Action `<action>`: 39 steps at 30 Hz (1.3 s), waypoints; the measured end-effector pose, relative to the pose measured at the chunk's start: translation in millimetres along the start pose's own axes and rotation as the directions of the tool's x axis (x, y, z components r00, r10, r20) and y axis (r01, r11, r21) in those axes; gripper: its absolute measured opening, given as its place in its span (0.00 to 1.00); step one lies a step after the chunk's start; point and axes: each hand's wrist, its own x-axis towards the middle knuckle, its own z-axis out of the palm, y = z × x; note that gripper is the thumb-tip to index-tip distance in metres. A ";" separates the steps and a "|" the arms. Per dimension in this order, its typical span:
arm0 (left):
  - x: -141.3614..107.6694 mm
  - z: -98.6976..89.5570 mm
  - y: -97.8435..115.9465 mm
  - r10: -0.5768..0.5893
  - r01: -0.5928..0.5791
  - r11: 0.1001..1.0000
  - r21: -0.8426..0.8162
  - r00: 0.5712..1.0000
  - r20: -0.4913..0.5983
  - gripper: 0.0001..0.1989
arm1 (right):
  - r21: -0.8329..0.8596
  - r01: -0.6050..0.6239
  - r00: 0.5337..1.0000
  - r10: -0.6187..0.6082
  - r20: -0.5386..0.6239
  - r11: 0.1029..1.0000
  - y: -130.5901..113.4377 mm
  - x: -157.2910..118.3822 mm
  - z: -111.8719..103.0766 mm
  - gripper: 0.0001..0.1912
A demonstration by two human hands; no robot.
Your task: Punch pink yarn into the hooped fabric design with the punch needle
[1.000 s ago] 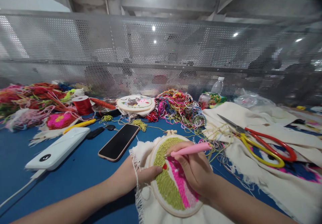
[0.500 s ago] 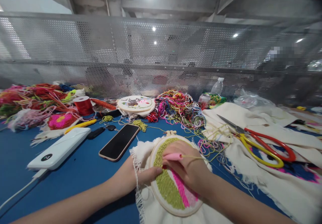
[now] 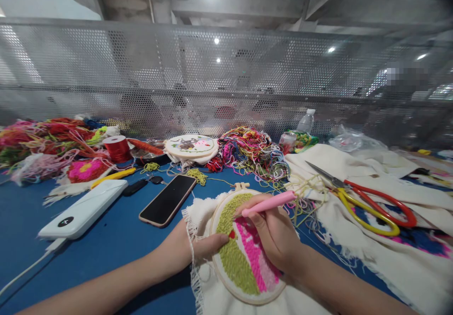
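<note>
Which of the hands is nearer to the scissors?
Right. The right hand, gripping the pink tool, is left of the scissors; the left hand, at the left edge of the hoop, is farther left.

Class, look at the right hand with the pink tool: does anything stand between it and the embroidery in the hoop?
Nothing visible does. The right hand holds the pink tool over the embroidery. The left hand has its thumb on the stitching, off to one side.

Embroidery hoop [image 3: 258, 302] and yarn [image 3: 252, 152] suggest a craft workshop.
</note>
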 end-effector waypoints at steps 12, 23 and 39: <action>0.1 -0.9 0.4 -0.001 0.004 0.998 0.065 0.999 -0.050 0.24 | -0.181 0.151 0.972 -0.112 0.207 0.972 1.3 5.5 4.7 0.09; 1.9 4.5 11.6 -0.209 0.193 0.960 -0.201 0.976 -0.061 0.19 | -0.156 0.101 0.986 -0.077 0.147 0.983 1.0 2.6 5.2 0.07; 2.4 -0.8 8.4 -0.329 0.312 0.903 -0.297 0.944 -0.009 0.17 | -0.216 0.055 0.969 0.001 0.249 0.975 6.1 1.0 6.8 0.12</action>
